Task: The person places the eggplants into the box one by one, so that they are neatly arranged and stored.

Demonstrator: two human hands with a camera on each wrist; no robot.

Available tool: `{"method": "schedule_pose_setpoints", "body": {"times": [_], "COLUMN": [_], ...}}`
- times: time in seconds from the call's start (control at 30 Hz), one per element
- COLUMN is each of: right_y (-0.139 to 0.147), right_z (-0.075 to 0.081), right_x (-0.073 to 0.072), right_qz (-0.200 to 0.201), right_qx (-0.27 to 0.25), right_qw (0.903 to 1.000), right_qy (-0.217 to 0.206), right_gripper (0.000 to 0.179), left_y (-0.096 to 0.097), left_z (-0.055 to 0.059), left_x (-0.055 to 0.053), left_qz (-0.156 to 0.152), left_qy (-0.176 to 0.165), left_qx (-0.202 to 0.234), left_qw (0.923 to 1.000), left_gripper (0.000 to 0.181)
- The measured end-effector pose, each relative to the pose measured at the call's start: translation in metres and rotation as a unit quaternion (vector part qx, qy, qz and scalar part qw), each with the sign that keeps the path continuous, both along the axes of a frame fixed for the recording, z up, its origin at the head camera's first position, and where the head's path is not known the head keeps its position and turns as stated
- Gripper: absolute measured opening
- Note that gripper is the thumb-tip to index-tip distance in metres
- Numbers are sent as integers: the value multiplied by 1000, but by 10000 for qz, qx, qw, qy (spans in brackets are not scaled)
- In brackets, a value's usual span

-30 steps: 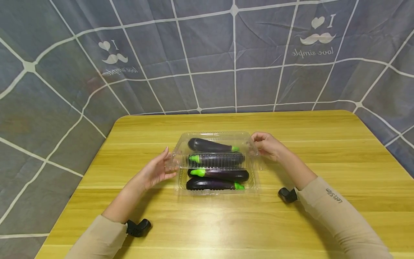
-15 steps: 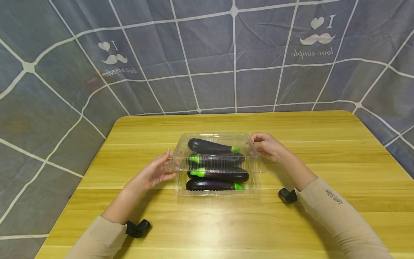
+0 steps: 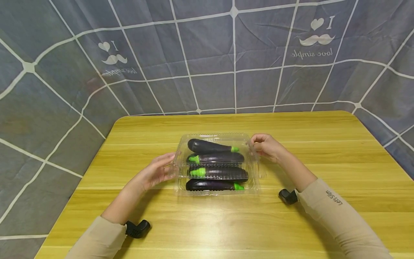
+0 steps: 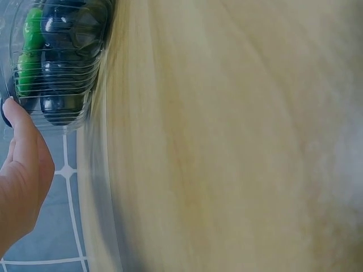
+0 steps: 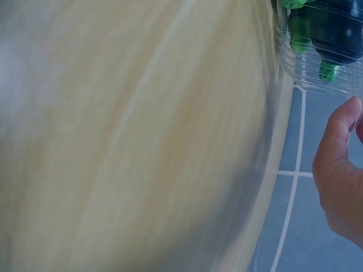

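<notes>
A clear plastic clamshell box (image 3: 217, 192) sits mid-table with several dark purple eggplants (image 3: 215, 157) with green caps inside, lying crosswise in a row. Its hinged lid (image 3: 211, 136) leans over them, front edge still above the base and short of the front eggplant (image 3: 210, 185). At the lid's left side is my left hand (image 3: 153, 172), fingers fairly straight, thumb touching the edge; its other fingers are partly behind the plastic. My right hand (image 3: 266, 146) pinches the lid's right edge toward the back with curled fingers. In the right wrist view, the thumb (image 5: 338, 127) lies beside the box's rim.
The wooden table (image 3: 207, 223) has a rounded far edge. Grey cloth with white grid lines (image 3: 213, 90) hangs behind and to the sides. Black wrist cameras (image 3: 138, 229) stick out from both beige sleeves.
The lid has swung down and toward me, its front edge lower over the eggplants. My left thumb has come down against the lid's left edge. The right hand has barely moved.
</notes>
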State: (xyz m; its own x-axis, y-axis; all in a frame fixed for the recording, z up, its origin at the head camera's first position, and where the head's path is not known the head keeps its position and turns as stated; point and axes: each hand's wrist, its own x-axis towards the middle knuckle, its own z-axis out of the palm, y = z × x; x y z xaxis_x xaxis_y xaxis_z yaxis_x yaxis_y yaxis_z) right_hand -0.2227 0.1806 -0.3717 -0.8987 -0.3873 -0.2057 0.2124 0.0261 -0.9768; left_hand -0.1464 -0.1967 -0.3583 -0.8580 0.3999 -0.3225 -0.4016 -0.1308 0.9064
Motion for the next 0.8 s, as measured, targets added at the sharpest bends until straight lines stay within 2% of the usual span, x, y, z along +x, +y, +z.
{"method": "schedule_pose_setpoints", "body": {"times": [0.2, 0.5, 0.7, 0.8], "right_y": [1, 6, 11, 14], "right_z": [-2, 1, 1, 2], "right_x": [0, 4, 4, 5], "right_qz": [19, -163, 88, 226], "right_qx": [-37, -288, -667, -680], "right_qw": [10000, 9990, 9973, 9971], "right_qy": [24, -285, -303, -245], "right_gripper": [39, 35, 33, 33], "left_y": [1, 4, 4, 3], "left_z": [-1, -2, -3, -3], "left_x": [0, 0, 1, 2], "left_qz": [21, 104, 115, 49], "left_qy": [-33, -136, -12, 141], "left_qx": [-2, -92, -343, -519], "left_qw": [10000, 9998, 9993, 9985], "left_gripper": [67, 67, 65, 64]}}
